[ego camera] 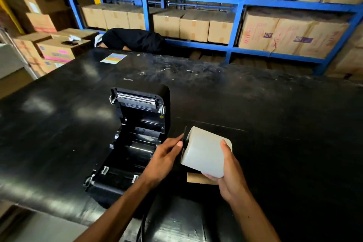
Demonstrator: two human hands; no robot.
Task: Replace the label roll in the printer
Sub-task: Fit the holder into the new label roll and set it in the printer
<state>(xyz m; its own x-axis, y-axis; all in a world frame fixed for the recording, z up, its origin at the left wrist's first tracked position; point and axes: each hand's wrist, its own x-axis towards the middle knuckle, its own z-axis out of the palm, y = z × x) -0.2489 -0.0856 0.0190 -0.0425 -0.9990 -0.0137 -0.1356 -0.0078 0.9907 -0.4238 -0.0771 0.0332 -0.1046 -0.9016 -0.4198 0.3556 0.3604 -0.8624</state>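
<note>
A black label printer (pixel 135 139) stands on the black table (pixel 275 124) with its lid swung up and its roll bay bare. Just right of it I hold a white label roll (pixel 204 153) above the table. My right hand (pixel 229 177) grips the roll from below and the right, thumb on top. My left hand (pixel 165 159) pinches a thin black holder piece (pixel 184 139) at the roll's left end. A bare cardboard core (pixel 198 178) lies on the table under the roll, partly hidden by my right hand.
A coloured label sheet (pixel 114 58) lies at the table's far edge. Beyond it a person in black (pixel 133 40) is bent low. Blue shelving (pixel 235 0) filled with cardboard boxes lines the back; more boxes (pixel 57 49) are stacked at the left. The printer's cable (pixel 143 226) hangs off the near edge.
</note>
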